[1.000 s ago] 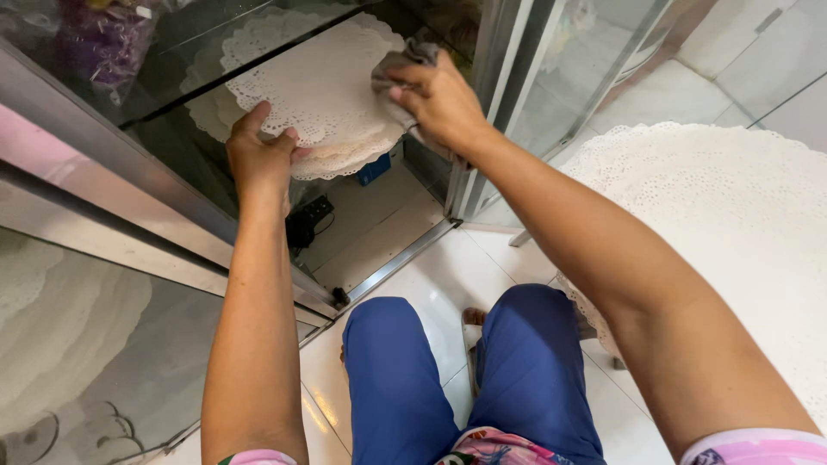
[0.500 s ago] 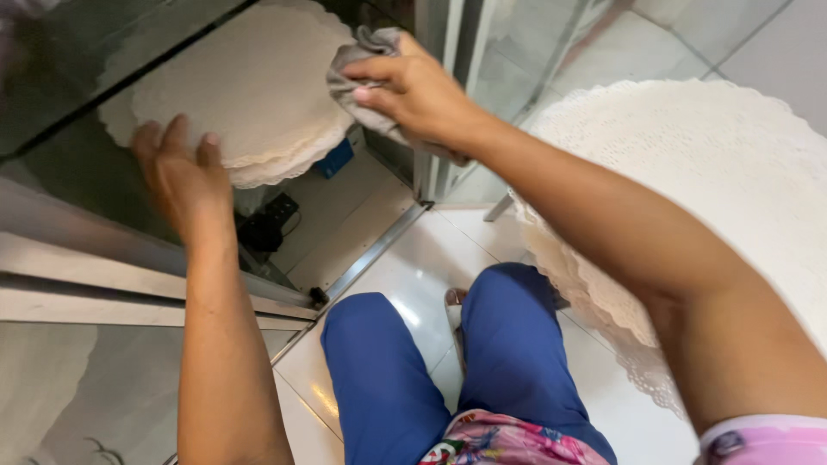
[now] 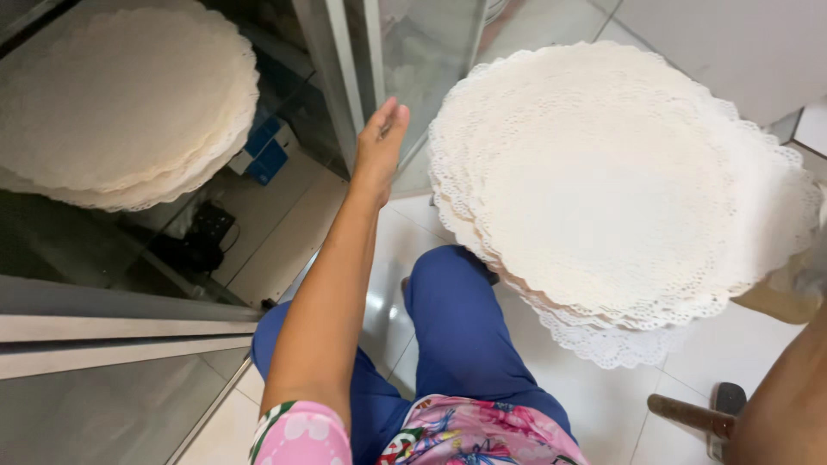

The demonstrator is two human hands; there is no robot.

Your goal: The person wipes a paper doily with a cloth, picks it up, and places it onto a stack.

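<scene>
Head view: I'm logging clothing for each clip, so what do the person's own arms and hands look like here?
The left hand is bare, with no glove, ring or watch showing, and the forearm is bare too. A short pink sleeve with a green and white edge covers the upper arm. Of the right arm, only a bare stretch shows at the frame's edge; the right hand is out of view.

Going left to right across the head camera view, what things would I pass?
Stack of round white lace doilies behind the glass → small blue boxes on the cabinet floor → the left hand, open and raised by the metal door frame → second, larger stack of white lace doilies.
</scene>
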